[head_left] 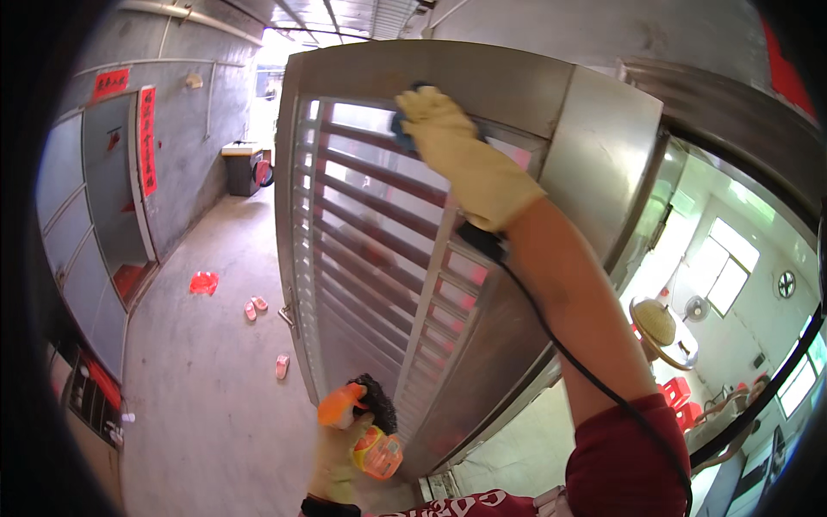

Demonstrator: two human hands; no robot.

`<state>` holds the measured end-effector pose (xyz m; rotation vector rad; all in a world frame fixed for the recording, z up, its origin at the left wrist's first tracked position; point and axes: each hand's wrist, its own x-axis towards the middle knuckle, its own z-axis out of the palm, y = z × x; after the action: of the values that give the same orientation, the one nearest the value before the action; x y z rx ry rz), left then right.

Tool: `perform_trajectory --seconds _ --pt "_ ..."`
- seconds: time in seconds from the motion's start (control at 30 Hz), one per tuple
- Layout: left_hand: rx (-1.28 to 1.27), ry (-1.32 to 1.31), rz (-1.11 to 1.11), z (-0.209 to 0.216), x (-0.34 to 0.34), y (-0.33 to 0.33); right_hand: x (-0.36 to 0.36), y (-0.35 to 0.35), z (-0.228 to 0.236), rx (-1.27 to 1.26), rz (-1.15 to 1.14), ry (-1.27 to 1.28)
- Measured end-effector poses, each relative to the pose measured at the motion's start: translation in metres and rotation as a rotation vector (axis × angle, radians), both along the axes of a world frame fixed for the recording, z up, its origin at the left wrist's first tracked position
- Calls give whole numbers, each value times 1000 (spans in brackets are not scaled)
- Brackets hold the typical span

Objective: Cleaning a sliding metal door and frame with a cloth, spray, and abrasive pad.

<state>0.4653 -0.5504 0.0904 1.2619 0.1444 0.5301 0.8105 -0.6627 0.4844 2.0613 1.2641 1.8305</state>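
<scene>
A metal door (413, 69) with horizontal slats stands open in front of me. My right hand (444, 142), in a yellow rubber glove, is raised to the top of the slatted panel. It presses a dark blue cloth (401, 131) against the door, and the glove covers part of it. Low down by the door, my left hand (332, 461), also gloved, is closed around a spray bottle (379, 454) with an orange head and orange-tinted body. A black, rough-textured clump (379, 405) shows beside the bottle; whether my left hand holds it too is unclear.
A grey door (112, 185) with red paper strips is in the left wall. Pink slippers (256, 306) and a red plastic bag (204, 283) lie on the concrete floor. A black bin (243, 172) stands farther back. Through the doorway at right are red stools (678, 394) and a person (732, 418).
</scene>
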Motion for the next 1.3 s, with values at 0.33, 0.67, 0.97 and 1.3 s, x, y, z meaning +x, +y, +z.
perform_trajectory --seconds 0.33,0.67,0.97,1.3 --pt "-68 106 82 -13 -31 33 -27 -22 82 424 -384 -245" --pt "-77 174 186 -34 -55 26 41 90 -35 -246 -175 -170" --pt "-198 113 274 -44 -78 50 -63 -138 61 236 -576 -530" --pt "-184 153 -18 -5 -33 -5 -7 15 44 -87 -637 -271"
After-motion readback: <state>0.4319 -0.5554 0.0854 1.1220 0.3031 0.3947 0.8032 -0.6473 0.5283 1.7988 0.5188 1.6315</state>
